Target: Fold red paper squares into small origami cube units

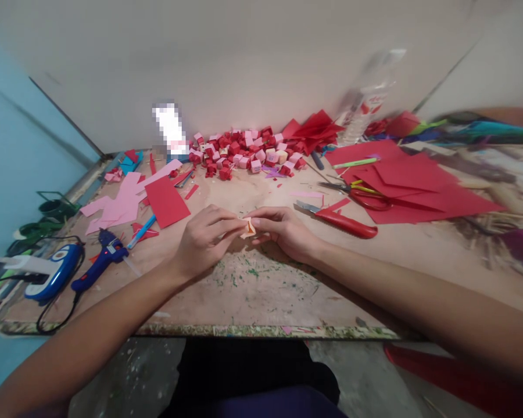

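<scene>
Both of my hands meet over the middle of the worn wooden board (287,302). Between the fingertips sits a small folded piece of pale pink paper (248,228). My left hand (204,238) pinches its left side and my right hand (283,231) pinches its right side. The piece is held just above the board. Its exact shape is partly hidden by my fingers.
A pile of small red and pink paper cubes (244,154) lies at the back. Red paper sheets (409,186), red-handled scissors (361,194) and a red cutter (344,222) lie right. A blue glue gun (102,261), pink paper (117,203) and a red sheet (166,202) lie left. A plastic bottle (366,98) stands behind.
</scene>
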`<state>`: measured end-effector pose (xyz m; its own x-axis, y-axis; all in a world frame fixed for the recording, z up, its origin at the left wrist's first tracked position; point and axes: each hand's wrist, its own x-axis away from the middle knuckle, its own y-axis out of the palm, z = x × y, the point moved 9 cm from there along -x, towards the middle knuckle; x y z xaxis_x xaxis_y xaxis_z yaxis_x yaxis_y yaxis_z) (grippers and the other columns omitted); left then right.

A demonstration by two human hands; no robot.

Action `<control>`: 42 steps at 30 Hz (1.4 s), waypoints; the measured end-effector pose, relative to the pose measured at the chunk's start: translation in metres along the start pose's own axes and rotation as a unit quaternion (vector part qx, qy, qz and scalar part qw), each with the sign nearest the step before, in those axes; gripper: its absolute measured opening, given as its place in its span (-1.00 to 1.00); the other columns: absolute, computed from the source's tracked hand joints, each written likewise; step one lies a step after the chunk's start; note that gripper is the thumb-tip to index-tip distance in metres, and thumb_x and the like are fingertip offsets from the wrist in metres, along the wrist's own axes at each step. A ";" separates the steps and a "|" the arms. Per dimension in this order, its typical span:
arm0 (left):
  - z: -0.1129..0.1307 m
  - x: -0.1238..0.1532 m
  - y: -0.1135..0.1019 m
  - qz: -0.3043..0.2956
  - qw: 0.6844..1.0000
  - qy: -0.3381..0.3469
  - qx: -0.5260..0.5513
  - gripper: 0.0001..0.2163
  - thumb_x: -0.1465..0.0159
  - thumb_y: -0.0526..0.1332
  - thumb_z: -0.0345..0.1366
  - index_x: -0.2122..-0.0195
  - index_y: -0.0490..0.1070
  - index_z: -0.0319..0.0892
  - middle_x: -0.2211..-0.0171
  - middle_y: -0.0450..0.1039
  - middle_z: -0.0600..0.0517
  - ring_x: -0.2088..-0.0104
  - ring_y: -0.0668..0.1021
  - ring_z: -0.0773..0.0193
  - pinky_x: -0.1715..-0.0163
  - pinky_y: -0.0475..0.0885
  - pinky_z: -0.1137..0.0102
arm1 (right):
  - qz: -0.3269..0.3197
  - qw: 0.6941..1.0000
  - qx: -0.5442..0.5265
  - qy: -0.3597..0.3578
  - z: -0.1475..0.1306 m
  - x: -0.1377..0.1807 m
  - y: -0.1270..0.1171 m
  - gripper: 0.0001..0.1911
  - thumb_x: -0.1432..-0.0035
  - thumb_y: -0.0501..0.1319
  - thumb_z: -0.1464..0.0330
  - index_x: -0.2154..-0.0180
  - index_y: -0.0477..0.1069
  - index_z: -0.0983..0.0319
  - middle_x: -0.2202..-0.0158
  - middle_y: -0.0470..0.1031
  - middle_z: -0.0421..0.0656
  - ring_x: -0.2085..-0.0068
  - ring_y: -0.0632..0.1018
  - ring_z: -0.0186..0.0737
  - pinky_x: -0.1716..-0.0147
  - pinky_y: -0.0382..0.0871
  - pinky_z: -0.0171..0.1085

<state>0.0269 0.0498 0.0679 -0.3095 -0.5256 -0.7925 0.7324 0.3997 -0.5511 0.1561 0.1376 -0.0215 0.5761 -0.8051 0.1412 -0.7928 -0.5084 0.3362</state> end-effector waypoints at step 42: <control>-0.007 0.002 0.008 -0.086 0.993 -0.058 -0.061 -0.80 -0.41 0.19 -0.49 0.23 0.62 -0.19 0.41 0.57 0.03 0.39 0.56 0.25 0.35 0.39 0.37 | -0.044 0.993 0.112 -0.019 -0.003 0.005 0.014 -0.71 -0.05 0.55 0.23 0.27 0.62 0.28 0.39 0.59 -0.16 0.35 0.56 -0.28 0.31 0.49 -0.28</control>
<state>0.0282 0.0570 0.0598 -0.3463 -0.6743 -0.6522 0.5932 0.3812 -0.7091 0.1482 0.1277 -0.0131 0.6411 -0.7628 0.0837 -0.7660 -0.6296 0.1298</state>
